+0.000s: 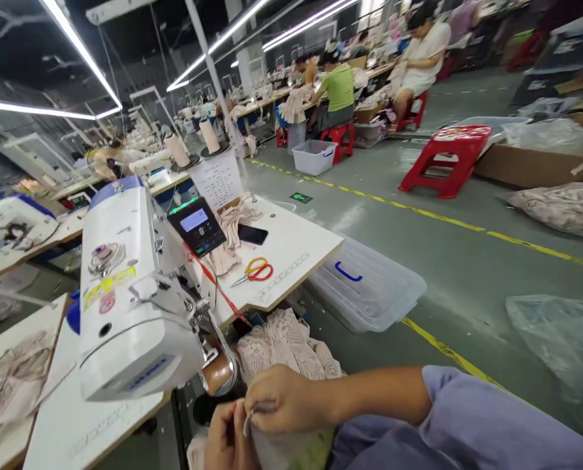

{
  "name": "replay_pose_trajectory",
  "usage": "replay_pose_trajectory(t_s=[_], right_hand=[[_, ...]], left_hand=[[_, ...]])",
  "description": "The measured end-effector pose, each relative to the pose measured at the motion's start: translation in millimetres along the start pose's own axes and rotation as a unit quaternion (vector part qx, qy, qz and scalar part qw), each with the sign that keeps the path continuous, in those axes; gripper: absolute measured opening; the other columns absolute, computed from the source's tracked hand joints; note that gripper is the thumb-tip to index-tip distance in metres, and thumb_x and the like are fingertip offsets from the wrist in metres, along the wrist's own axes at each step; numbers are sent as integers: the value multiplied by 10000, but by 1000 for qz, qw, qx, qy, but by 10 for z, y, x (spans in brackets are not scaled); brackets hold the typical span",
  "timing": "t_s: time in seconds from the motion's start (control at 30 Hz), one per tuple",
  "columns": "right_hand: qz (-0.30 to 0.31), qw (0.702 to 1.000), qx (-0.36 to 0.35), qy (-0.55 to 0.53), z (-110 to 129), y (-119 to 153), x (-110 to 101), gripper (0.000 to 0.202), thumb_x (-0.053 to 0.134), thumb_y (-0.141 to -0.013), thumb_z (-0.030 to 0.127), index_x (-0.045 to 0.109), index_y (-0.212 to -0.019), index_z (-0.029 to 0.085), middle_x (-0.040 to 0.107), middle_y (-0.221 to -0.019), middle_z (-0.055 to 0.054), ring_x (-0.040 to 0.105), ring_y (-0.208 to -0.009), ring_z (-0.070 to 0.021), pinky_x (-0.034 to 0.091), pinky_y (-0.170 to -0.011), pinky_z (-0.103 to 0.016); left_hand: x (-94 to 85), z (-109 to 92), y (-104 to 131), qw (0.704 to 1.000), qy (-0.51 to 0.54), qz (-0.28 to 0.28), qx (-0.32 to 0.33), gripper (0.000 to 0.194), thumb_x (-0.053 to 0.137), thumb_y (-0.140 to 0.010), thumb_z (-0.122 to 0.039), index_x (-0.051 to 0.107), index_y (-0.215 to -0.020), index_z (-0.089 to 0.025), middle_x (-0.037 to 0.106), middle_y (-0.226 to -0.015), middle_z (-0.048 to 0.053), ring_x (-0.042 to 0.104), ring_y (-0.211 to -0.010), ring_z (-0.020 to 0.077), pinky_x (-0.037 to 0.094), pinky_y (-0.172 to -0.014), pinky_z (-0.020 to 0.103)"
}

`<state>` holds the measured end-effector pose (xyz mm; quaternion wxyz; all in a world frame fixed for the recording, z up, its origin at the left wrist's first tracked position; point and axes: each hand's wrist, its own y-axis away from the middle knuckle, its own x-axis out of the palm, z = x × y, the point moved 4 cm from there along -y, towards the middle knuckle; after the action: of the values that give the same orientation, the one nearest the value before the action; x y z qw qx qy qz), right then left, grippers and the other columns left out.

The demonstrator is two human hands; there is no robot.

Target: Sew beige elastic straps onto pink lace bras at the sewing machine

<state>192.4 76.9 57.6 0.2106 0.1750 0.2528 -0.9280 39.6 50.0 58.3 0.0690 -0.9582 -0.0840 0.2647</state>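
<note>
Pinching fabric, the hands (259,418) hide its edge.

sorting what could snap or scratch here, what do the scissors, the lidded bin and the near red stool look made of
Scissors: shiny silvery blades suggest steel; smooth red and yellow handles, probably plastic.
Lidded bin: see-through, likely clear plastic.
Stool: glossy, evenly red, probably moulded plastic.

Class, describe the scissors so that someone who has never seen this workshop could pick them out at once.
Find the big white sewing machine, then the white tabletop to its right. The scissors lie there, nearer the viewer than the black phone. Unlike that plain dark slab, they have one yellow-orange and one red handle loop.
</note>
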Motion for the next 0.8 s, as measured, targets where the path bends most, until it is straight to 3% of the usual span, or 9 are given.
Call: replay_pose_trajectory(t_s=[0.13,0.23,0.33,0.43,0.5,0.6,0.8], right_hand=[[-19,996,54,-74,43,54,22,211,556,-842,250,746,-878,167,756,-832,-44,678,-752,-139,496,-723,-226],[-12,987,123,-102,-32,47,29,198,591,-872,269,752,-931,171,773,-888,-45,697,-813,-150,496,-765,-241],[-1,986,150,-69,-98,-10,-44,185,600,-901,291,742,-930,176,767,-866,-34,680,-786,-142,467,-723,-230],[-1,991,129,31,-94,-90,-169,193,566,-928,287,729,-905,188,733,-788,-16,625,-719,-126,404,-668,-226],[29,992,99,71,-79,-138,-201,202,544,-933,275,725,-896,192,718,-767,-10,601,-701,-124,375,-654,-232],[91,991,86,45,-82,-179,-187,198,548,-926,265,732,-914,193,726,-794,-6,612,-717,-124,375,-662,-236],[159,974,152,-59,-83,-203,-205,186,596,-891,264,764,-930,194,768,-855,-6,664,-777,-144,417,-678,-239]], left_hand=[[-91,-134,28,997,-44,38,50,301,598,-932,-395,677,-708,-210,675,-656,7,628,-625,163,497,-600,253],[-116,-80,4,995,-20,64,69,205,592,-954,-317,722,-861,-188,741,-821,37,669,-745,154,511,-680,246],[-152,7,7,996,-24,56,64,183,589,-965,-284,728,-907,-181,735,-833,39,666,-750,142,510,-678,239],[-208,-16,35,994,-57,47,85,154,611,-960,-265,737,-916,-188,727,-792,25,655,-703,129,505,-646,231],[-237,-82,46,987,-77,53,131,130,626,-955,-240,747,-942,-194,745,-821,29,671,-716,125,510,-654,226],[-259,-166,41,975,-98,66,190,124,634,-951,-204,751,-993,-202,766,-871,35,692,-739,118,515,-659,214],[-251,-213,-7,969,-109,97,200,99,629,-956,-181,725,-974,-199,760,-814,17,669,-685,102,498,-625,208]])
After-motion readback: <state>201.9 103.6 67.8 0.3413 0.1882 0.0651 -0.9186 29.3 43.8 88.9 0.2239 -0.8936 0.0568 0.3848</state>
